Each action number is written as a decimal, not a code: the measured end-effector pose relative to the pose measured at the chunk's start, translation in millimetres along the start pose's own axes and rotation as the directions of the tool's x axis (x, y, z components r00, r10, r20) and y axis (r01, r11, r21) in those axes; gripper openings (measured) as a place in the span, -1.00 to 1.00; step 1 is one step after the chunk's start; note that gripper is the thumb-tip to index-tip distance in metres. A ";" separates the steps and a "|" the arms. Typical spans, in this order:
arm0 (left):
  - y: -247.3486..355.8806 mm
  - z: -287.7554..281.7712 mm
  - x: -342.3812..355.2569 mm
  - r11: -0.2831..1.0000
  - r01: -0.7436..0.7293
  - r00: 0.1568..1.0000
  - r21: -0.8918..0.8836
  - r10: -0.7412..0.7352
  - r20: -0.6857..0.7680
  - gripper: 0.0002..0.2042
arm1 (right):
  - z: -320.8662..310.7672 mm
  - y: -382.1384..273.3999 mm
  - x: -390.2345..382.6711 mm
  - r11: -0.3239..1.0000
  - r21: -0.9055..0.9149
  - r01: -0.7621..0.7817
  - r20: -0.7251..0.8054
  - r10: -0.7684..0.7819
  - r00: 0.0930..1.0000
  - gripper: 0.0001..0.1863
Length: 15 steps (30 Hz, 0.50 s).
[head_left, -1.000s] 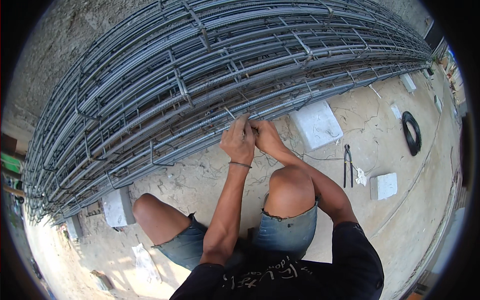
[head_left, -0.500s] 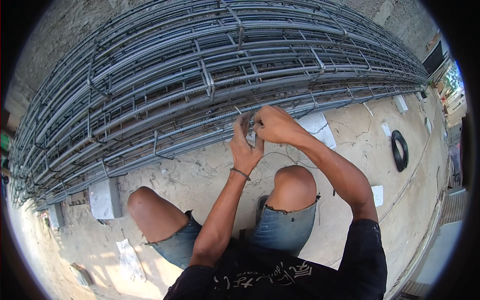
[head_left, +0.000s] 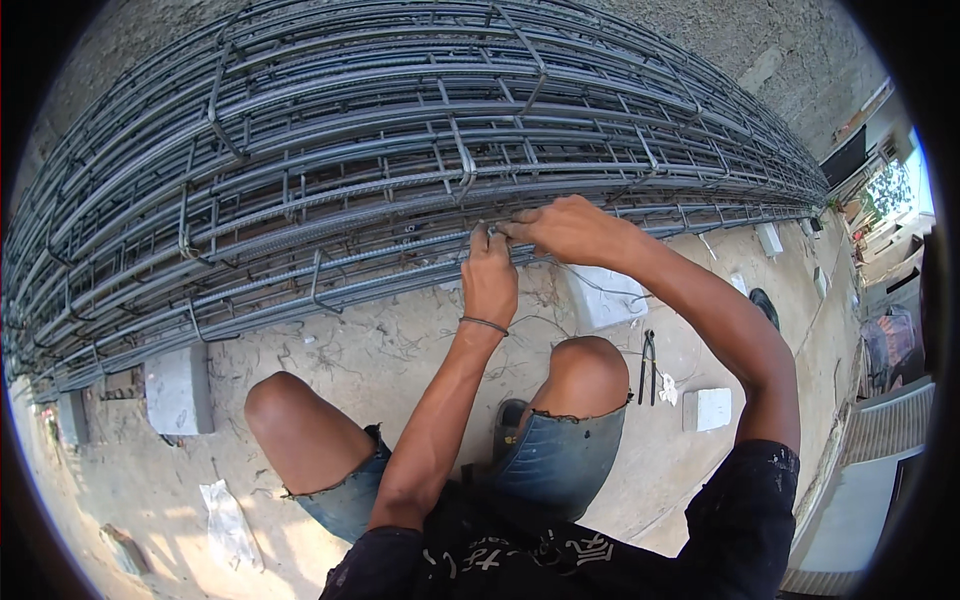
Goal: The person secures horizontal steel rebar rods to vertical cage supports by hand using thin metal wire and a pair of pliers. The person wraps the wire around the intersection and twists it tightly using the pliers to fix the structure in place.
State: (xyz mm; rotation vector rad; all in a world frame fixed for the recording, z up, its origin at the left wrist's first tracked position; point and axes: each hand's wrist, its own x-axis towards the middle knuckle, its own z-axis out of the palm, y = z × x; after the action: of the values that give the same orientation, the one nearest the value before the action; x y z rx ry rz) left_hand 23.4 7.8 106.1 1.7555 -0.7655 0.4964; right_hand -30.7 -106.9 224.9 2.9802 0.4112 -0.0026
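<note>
A long stack of steel rebar cages [head_left: 370,185], with square stirrups along its bars, spans the upper view. My left hand [head_left: 490,285], a dark band at its wrist, reaches up to the lower near bars with fingers and thumb pinched together. Close on its right, my right hand [head_left: 580,232] comes in from the side, its fingers closed, fingertips almost meeting the left ones at the bar. Whatever sits between the fingertips is too small and covered to make out. Thin loose wire [head_left: 600,278] runs below my right hand, across a pale block [head_left: 603,308].
Long-handled pincers [head_left: 648,368] lie right of my knee, near another pale block [head_left: 707,410]. A block [head_left: 178,392] stands under the cages at left. Clear plastic [head_left: 232,527] lies on the concrete. A black wire coil [head_left: 765,307] shows partly behind my right arm.
My view has shifted, bringing the pincers and a block out from behind my right arm. My right forearm has swung outward, and its hand is more stretched toward the left fingertips.
</note>
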 end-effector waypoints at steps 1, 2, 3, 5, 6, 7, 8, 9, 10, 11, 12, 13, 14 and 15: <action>-4.2 -4.8 3.0 0.997 -0.023 0.999 0.076 0.021 0.027 -0.94 | -0.7 1.6 2.8 0.999 -0.028 -0.015 0.046 0.017 0.999 -0.83; -6.8 -8.4 5.2 0.996 0.021 0.994 0.089 -0.030 0.103 -0.94 | -0.6 3.0 3.3 0.998 -0.057 -0.031 0.092 0.036 0.995 -0.85; -6.8 -12.8 8.3 0.993 0.058 0.981 0.105 -0.076 0.180 -0.94 | 1.9 3.7 -0.5 0.999 -0.047 -0.020 0.066 0.023 0.998 -0.87; -5.4 -14.1 12.7 0.991 0.073 0.973 0.113 -0.095 0.210 -0.88 | 15.3 5.8 -12.9 1.000 -0.030 0.001 0.015 0.000 1.000 -0.90; -4.0 -13.2 14.2 0.986 0.081 0.971 0.145 -0.111 0.211 -0.88 | 28.3 4.3 -19.4 0.999 0.014 -0.035 -0.018 0.035 0.999 -0.89; -3.1 -11.6 16.9 0.980 0.088 0.970 0.176 -0.125 0.210 -0.87 | 43.9 1.1 -25.4 0.996 0.056 -0.069 -0.050 0.072 0.996 -0.87; -1.7 -9.4 19.3 0.974 0.095 0.968 0.206 -0.138 0.207 -0.87 | 59.2 -3.1 -31.9 0.990 0.098 -0.102 -0.080 0.110 0.991 -0.85; -2.1 -3.3 20.3 0.979 0.047 0.962 0.197 -0.097 0.254 -0.88 | 72.2 -12.4 -37.0 0.973 0.179 -0.144 -0.134 0.170 0.976 -0.89; -6.3 3.2 22.0 0.981 -0.001 0.955 0.194 -0.056 0.291 -0.88 | 84.6 -25.3 -35.1 0.950 0.262 -0.169 -0.191 0.223 0.956 -0.93; -11.5 6.8 24.0 0.979 -0.044 0.944 0.200 -0.025 0.329 -0.88 | 93.1 -33.6 -28.4 0.919 0.352 -0.177 -0.240 0.272 0.932 -0.95; -13.2 9.9 28.9 0.992 -0.066 0.923 0.107 0.019 0.385 -0.88 | 91.3 -36.7 -24.5 0.848 0.479 -0.225 -0.204 0.357 0.912 -0.95; -18.7 6.6 39.6 0.996 -0.089 0.898 0.026 0.069 0.435 -0.87 | 85.1 -42.7 -15.3 0.756 0.603 -0.255 -0.165 0.431 0.887 -0.93; -22.3 2.9 48.4 0.993 -0.108 0.869 -0.056 0.121 0.479 -0.86 | 75.5 -47.3 -9.4 0.646 0.711 -0.277 -0.116 0.496 0.861 -0.92; -22.5 -4.6 54.7 0.991 -0.016 0.839 -0.129 0.084 0.538 -0.84 | 59.2 -50.5 -4.6 0.593 0.711 -0.377 0.032 0.507 0.861 -0.87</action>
State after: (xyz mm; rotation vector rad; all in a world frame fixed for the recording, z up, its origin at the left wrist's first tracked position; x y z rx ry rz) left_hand 78.0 2.8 128.8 1.7805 -1.2156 -0.0340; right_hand -47.8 -67.8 159.8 3.7661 -0.4795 0.2031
